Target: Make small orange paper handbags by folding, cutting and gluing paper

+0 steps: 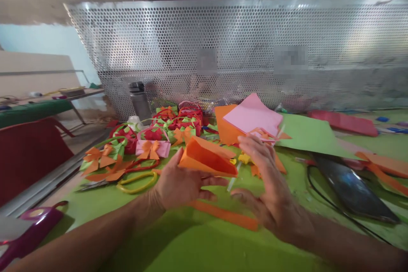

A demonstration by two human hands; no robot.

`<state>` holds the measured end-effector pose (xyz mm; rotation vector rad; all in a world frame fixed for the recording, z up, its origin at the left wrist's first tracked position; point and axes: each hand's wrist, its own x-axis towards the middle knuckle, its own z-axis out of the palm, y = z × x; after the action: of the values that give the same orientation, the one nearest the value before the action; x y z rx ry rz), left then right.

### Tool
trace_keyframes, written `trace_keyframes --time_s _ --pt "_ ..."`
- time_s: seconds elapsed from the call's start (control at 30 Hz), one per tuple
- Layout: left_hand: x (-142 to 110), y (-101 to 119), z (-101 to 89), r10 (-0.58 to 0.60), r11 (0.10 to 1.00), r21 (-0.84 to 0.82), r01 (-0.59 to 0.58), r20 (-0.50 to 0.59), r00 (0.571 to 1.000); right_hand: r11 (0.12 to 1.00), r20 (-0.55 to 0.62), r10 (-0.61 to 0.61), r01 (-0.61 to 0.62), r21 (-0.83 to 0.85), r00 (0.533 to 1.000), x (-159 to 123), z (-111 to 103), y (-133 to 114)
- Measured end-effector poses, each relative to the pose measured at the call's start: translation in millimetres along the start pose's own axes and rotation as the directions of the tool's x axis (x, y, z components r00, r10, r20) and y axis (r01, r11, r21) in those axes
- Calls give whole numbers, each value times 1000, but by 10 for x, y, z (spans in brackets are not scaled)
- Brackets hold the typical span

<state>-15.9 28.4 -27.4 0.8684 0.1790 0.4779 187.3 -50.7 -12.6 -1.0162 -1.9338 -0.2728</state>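
The left hand (181,187) reaches in from the lower left, its forearm slanting up over the near part of the green-covered desk (185,246). Its palm is turned upward, the thumb raised against the left end of an open, folded orange paper pouch (207,157) and the fingers stretched rightward beneath it, so the pouch is held between thumb and fingers. The pouch sits above the middle of the desk, tilted, its opening toward the wearer.

The right hand (270,187) comes from the lower right, wrist bent up, fingers extended forward and leaning left, thumb pointing toward the left hand's fingertips. Its thumb and fingers are spread well apart with nothing gripped between them, just beside the pouch's right end.

Below both hands lies a flat orange paper strip (228,216). Scissors with yellow looped handles (135,185) rest left of the left wrist, and a glossy purple glue gun (38,225) is at the desk's left edge. A flat black phone (353,187) lies toward the desk's right edge, beyond the right forearm.
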Motion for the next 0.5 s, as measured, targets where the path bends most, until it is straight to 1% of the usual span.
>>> trace_keyframes --time_s 0.07,0.1,0.2,0.3,0.33,0.4,0.43,0.5 --pt "-7 38 -10 -35 999 7 35 -30 999 996 -21 88 -88 24 996 14 49 59" --pt "-13 50 -14 -52 998 18 52 -49 997 991 -1 128 -127 41 992 11 80 84" --pt "-26 59 -14 -74 996 47 79 -91 993 966 119 221 -234 110 968 -37 167 119" --pt "-27 38 21 -77 995 63 81 -75 994 932 187 303 -332 148 934 -97 208 97" --pt "-26 31 37 -81 994 72 86 -68 994 925 191 314 -345 160 930 -108 209 83" --pt "-25 22 63 -89 992 84 94 -62 994 923 172 303 -333 194 937 -107 192 57" --pt "-26 21 67 -85 993 78 88 -51 995 928 145 281 -307 211 949 -96 178 50" --pt "-25 24 49 -70 997 40 70 -15 997 948 56 203 -210 240 978 -65 142 49"
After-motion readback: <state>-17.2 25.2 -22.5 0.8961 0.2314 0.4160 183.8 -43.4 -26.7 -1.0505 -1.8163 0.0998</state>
